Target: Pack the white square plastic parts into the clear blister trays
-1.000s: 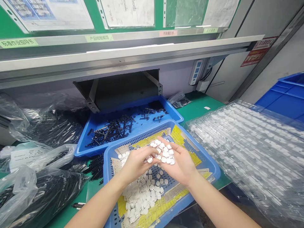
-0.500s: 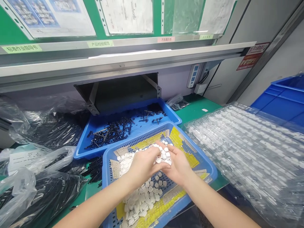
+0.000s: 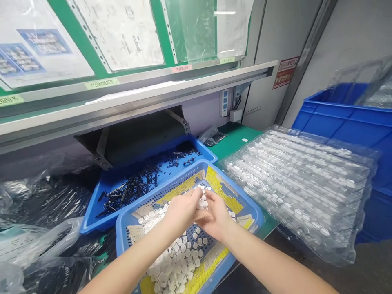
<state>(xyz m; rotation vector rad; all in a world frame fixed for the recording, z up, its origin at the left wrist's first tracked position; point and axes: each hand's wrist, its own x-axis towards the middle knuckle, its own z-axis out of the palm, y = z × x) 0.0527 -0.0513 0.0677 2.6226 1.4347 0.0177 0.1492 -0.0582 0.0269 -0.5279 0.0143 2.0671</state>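
Observation:
Both of my hands meet over the blue perforated basket, above a spread of small white square caps with rounded corners. Cupped upward, my right hand holds a small heap of these caps. My left hand is closed at the heap, its thumb and fingertips touching caps in the right palm; its fingertips are partly hidden. Yellow and beige tape lines the basket's floor and walls.
Behind the basket lies a blue tray of thin black parts. Clear plastic trays with white pieces are stacked at right, beside a blue crate. Plastic bags of black parts crowd the left. A metal shelf edge crosses above.
My view has turned to the right, so the basket and trays appear further left. Both hands stay together over the basket, and the left fingers have drawn in closer over the caps.

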